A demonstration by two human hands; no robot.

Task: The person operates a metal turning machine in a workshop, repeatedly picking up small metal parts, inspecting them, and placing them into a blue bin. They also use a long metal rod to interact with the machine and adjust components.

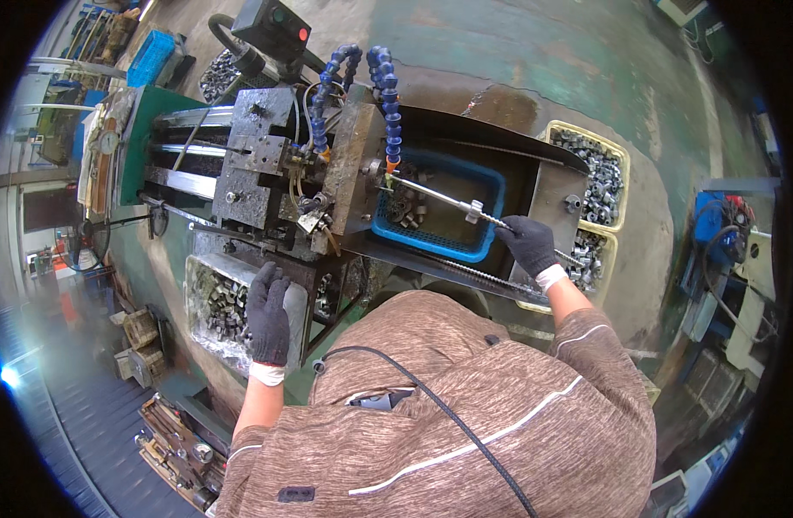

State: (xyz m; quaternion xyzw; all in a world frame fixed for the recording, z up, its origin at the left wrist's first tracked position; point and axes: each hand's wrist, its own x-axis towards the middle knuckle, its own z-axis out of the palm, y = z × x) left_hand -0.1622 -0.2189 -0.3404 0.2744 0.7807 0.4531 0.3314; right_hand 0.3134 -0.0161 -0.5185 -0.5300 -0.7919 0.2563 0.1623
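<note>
My right hand [529, 243], in a dark knit glove, is closed on a long thin metal rod [435, 194] that slants across a blue plastic basket [490, 243] from the machine's spindle side. A small metal fitting [474, 212] sits on the rod, left of my fingers. My left hand [269, 317], gloved alike, hovers over or rests at the edge of a clear-lined tray [296, 304] of small metal parts [228, 314]; its fingers are extended and whether it touches a part cannot be told. Metal parts also lie in the blue basket.
The machine's block [354, 168] and blue segmented coolant hoses [390, 97] stand ahead. A metal trough [552, 207] surrounds the basket and bears a loose fitting [572, 203]. Cream crates [620, 188] of metal fittings stand at right. A control box [271, 29] is above.
</note>
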